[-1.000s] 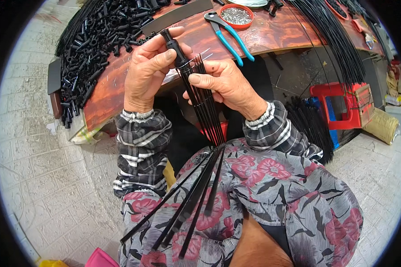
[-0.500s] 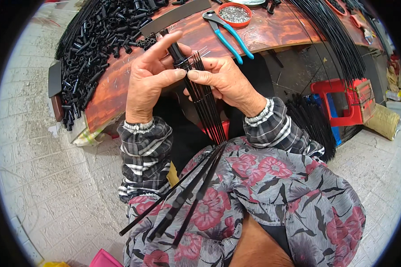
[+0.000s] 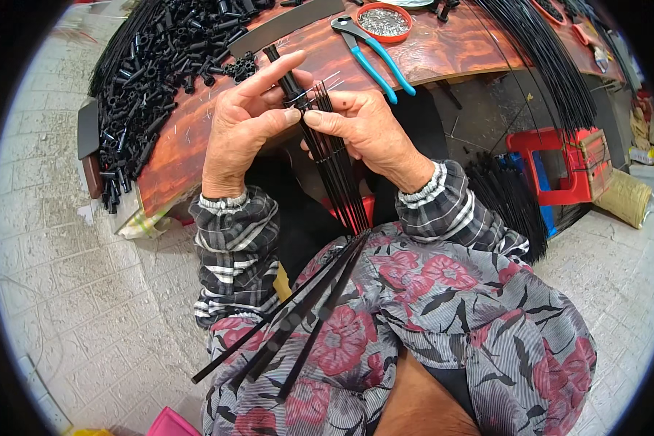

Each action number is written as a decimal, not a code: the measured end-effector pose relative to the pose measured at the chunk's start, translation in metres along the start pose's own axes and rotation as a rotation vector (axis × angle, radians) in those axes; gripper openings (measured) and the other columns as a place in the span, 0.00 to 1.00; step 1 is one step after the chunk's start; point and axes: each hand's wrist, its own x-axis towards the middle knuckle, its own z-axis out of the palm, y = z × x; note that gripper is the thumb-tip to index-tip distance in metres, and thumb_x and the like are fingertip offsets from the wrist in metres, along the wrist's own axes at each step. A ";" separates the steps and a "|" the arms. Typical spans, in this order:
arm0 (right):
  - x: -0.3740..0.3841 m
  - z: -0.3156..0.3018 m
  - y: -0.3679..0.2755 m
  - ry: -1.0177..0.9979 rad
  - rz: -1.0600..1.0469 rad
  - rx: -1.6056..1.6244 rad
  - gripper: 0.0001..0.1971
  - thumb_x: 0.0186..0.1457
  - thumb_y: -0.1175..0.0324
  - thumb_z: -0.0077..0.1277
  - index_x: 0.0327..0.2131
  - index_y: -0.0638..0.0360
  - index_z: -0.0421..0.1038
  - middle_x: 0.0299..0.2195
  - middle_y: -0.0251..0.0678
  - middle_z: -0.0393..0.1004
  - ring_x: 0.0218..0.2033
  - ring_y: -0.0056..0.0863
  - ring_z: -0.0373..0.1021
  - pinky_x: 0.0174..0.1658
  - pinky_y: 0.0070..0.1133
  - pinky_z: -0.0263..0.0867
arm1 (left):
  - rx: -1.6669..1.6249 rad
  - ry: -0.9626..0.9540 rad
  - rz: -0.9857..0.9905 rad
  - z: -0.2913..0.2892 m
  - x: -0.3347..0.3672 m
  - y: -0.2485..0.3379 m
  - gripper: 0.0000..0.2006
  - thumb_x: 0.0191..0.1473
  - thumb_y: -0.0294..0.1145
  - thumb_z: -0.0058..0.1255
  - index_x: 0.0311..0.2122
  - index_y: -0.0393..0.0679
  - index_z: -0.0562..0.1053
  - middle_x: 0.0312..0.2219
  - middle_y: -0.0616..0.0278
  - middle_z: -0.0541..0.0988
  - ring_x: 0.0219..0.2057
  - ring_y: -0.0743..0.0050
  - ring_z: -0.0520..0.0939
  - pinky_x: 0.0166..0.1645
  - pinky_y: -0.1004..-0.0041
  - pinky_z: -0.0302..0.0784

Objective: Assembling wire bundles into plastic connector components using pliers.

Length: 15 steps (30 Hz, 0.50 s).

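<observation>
Above my lap, my left hand (image 3: 240, 134) holds a black plastic umbrella runner (image 3: 289, 86), a tube with a flared ring. Its thumb presses near the ring, with the index finger stretched up across the tube. My right hand (image 3: 376, 131) pinches a bunch of thin black umbrella ribs (image 3: 339, 174) just beside the runner, thumb on top. Both thumb tips almost meet there. A thin silvery wire (image 3: 330, 77) sticks out past the rib ends. Lower down, the ribs gather and fan out over my flowered apron (image 3: 443, 291). How the ribs join the runner is hidden by my fingers.
A heap of black plastic runners (image 3: 152, 80) covers the table's left. Blue-handled pliers (image 3: 374, 58) lie by a red dish (image 3: 410, 27) of small metal pieces. Long black rods (image 3: 538, 58) overhang the right edge, above a red stool (image 3: 585, 174). A flat grey bar (image 3: 287, 27) lies behind my hands.
My left hand has shifted slightly left, and the thumbs are a little further apart. The loose lower rib ends have swung slightly to the left. Both grips stay the same.
</observation>
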 end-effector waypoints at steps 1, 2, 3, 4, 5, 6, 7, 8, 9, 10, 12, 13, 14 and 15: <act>0.000 0.000 -0.001 0.001 -0.001 0.001 0.11 0.50 0.62 0.48 0.33 0.60 0.70 0.19 0.30 0.72 0.13 0.07 0.62 0.11 0.05 0.47 | 0.003 0.000 0.006 0.000 -0.001 0.000 0.27 0.39 0.13 0.44 0.50 0.36 0.62 0.38 0.60 0.70 0.38 0.75 0.73 0.42 0.81 0.70; -0.001 0.001 -0.001 -0.002 -0.007 0.014 0.11 0.50 0.62 0.48 0.33 0.60 0.70 0.19 0.29 0.72 0.13 0.07 0.62 0.11 0.05 0.47 | 0.005 -0.002 0.011 0.001 -0.001 0.000 0.27 0.40 0.13 0.45 0.50 0.35 0.62 0.38 0.59 0.70 0.38 0.75 0.73 0.42 0.80 0.70; -0.001 0.001 -0.002 -0.005 -0.014 0.027 0.12 0.50 0.62 0.48 0.33 0.60 0.70 0.19 0.29 0.72 0.13 0.06 0.61 0.11 0.05 0.47 | 0.006 -0.003 0.011 0.000 0.000 0.000 0.27 0.40 0.13 0.45 0.50 0.35 0.62 0.38 0.59 0.70 0.38 0.75 0.73 0.42 0.80 0.70; -0.001 0.002 -0.003 -0.005 -0.016 0.028 0.12 0.50 0.62 0.48 0.33 0.60 0.70 0.19 0.29 0.72 0.13 0.06 0.61 0.11 0.05 0.47 | -0.011 -0.004 0.010 -0.002 0.000 -0.001 0.27 0.39 0.13 0.46 0.50 0.35 0.62 0.38 0.59 0.71 0.38 0.74 0.74 0.42 0.80 0.71; -0.001 0.002 -0.005 -0.020 -0.011 0.040 0.12 0.50 0.62 0.48 0.33 0.60 0.70 0.19 0.29 0.72 0.12 0.06 0.60 0.11 0.05 0.47 | -0.027 -0.005 0.008 -0.004 0.001 -0.002 0.27 0.39 0.13 0.47 0.50 0.35 0.62 0.37 0.59 0.71 0.38 0.74 0.74 0.42 0.79 0.71; 0.000 0.003 -0.006 -0.034 -0.006 0.052 0.12 0.50 0.62 0.48 0.33 0.60 0.70 0.19 0.29 0.72 0.12 0.06 0.60 0.11 0.05 0.47 | -0.025 -0.006 0.008 -0.005 0.001 -0.002 0.27 0.39 0.13 0.47 0.50 0.35 0.62 0.37 0.59 0.71 0.38 0.74 0.74 0.42 0.79 0.71; 0.000 0.002 -0.005 -0.032 -0.008 0.052 0.12 0.50 0.62 0.48 0.33 0.60 0.70 0.19 0.29 0.72 0.12 0.06 0.60 0.11 0.05 0.47 | -0.021 -0.009 0.013 -0.006 0.002 -0.002 0.27 0.39 0.12 0.47 0.49 0.35 0.62 0.37 0.58 0.71 0.38 0.74 0.74 0.42 0.79 0.71; 0.000 0.001 -0.003 -0.024 -0.015 0.038 0.12 0.50 0.62 0.48 0.33 0.60 0.70 0.19 0.29 0.72 0.12 0.06 0.60 0.11 0.05 0.47 | -0.017 -0.012 0.017 -0.006 0.002 -0.003 0.27 0.39 0.12 0.48 0.49 0.35 0.62 0.37 0.58 0.71 0.37 0.74 0.74 0.42 0.79 0.71; 0.001 0.000 -0.002 -0.015 -0.022 0.023 0.12 0.50 0.62 0.48 0.33 0.60 0.70 0.19 0.29 0.72 0.12 0.06 0.59 0.11 0.05 0.47 | -0.016 -0.013 0.016 -0.006 0.003 -0.003 0.27 0.39 0.12 0.48 0.49 0.35 0.62 0.37 0.58 0.71 0.37 0.74 0.74 0.42 0.79 0.71; 0.001 0.000 -0.002 -0.014 -0.022 0.024 0.12 0.50 0.62 0.48 0.33 0.60 0.70 0.19 0.29 0.72 0.12 0.06 0.59 0.11 0.05 0.47 | -0.021 -0.012 0.021 -0.007 0.004 -0.004 0.27 0.39 0.12 0.48 0.49 0.35 0.62 0.37 0.58 0.71 0.37 0.73 0.74 0.42 0.79 0.71; 0.001 0.000 -0.002 -0.027 -0.030 0.048 0.11 0.50 0.62 0.48 0.32 0.60 0.70 0.19 0.29 0.72 0.11 0.06 0.59 0.11 0.06 0.46 | -0.025 -0.009 0.024 -0.007 0.004 -0.005 0.27 0.39 0.12 0.48 0.49 0.35 0.62 0.37 0.58 0.71 0.37 0.73 0.74 0.42 0.79 0.71; 0.001 -0.001 -0.001 -0.027 -0.030 0.050 0.11 0.50 0.62 0.48 0.32 0.60 0.70 0.19 0.29 0.72 0.11 0.06 0.59 0.11 0.06 0.46 | -0.012 -0.013 0.032 -0.007 0.005 -0.005 0.27 0.39 0.12 0.48 0.49 0.35 0.62 0.37 0.58 0.71 0.37 0.73 0.74 0.42 0.79 0.71; 0.001 -0.002 -0.001 -0.017 -0.026 0.018 0.11 0.50 0.62 0.48 0.32 0.60 0.70 0.19 0.28 0.72 0.11 0.06 0.58 0.11 0.06 0.46 | 0.001 -0.017 0.040 -0.007 0.005 -0.005 0.26 0.39 0.13 0.49 0.49 0.35 0.63 0.37 0.58 0.71 0.37 0.73 0.74 0.41 0.79 0.71; 0.001 -0.003 0.000 -0.008 -0.022 -0.013 0.11 0.50 0.62 0.48 0.31 0.60 0.70 0.19 0.28 0.72 0.11 0.06 0.58 0.11 0.06 0.46 | 0.001 -0.016 0.040 -0.007 0.005 -0.004 0.26 0.39 0.13 0.49 0.49 0.35 0.63 0.37 0.58 0.71 0.37 0.73 0.74 0.41 0.79 0.71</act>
